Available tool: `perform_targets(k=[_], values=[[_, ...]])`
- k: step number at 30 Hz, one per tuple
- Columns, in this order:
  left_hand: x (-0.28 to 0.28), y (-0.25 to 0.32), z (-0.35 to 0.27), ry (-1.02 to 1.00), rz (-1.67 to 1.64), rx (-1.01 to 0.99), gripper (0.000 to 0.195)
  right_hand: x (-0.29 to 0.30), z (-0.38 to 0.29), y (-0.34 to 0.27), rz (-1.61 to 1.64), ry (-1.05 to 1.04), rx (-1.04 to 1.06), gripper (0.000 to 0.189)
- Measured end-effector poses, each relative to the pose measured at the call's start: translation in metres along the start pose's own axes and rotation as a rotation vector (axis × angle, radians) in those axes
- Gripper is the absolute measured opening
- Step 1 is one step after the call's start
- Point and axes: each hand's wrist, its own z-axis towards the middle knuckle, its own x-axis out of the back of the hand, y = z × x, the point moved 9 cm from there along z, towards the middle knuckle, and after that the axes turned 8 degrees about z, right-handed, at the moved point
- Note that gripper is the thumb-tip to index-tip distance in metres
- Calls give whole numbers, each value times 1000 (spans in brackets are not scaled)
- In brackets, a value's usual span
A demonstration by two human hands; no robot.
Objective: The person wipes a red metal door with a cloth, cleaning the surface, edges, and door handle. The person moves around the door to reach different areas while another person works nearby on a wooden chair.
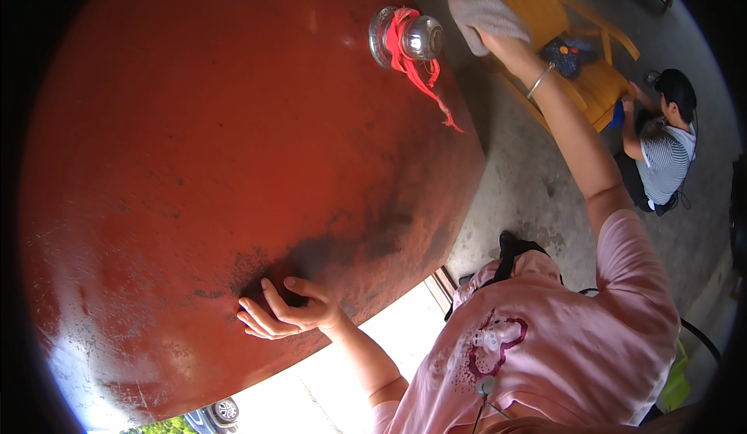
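Note:
My left hand is bare. It lies at the near edge of a large, worn red surface with dark stains, fingers bent and thumb apart, holding nothing that I can see. My right hand is raised beyond the far right edge, wrapped in a pale cloth or knitted glove that hides its fingers; its outline is a little blurred. To its left, a shiny metal vessel with a wide rim stands on the red surface. A red ribbon is tied around the vessel and trails towards the edge.
At the right a person crouches on the concrete floor, hands on a yellow wooden chair. A dark blue bundle lies on that chair. Bright light comes from the lower left, where a car wheel shows.

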Motion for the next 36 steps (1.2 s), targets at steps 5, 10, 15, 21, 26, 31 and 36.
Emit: perform_targets(k=[5,10,15,21,26,31,36], values=[[2,-15,-10,6,13,1,26,4,103,-87,723,-77,-405,24],[5,-20,-15,20,56,-35,26,-20,139,-139,1183,-115,-513,28],[3,-19,-20,-23,48,-25,24,-31,137,-123,1461,-58,-695,32],[-2,-18,-20,-1,47,6,23,-75,85,-73,1573,27,-883,39],[-5,-11,-11,-21,57,2,22,-122,14,-53,1378,-97,-928,48],[-6,-1,8,-22,45,-18,22,-145,-88,-39,645,-441,-718,44],[-7,11,16,-26,50,-28,23,-174,-198,-54,842,-539,-776,39]])
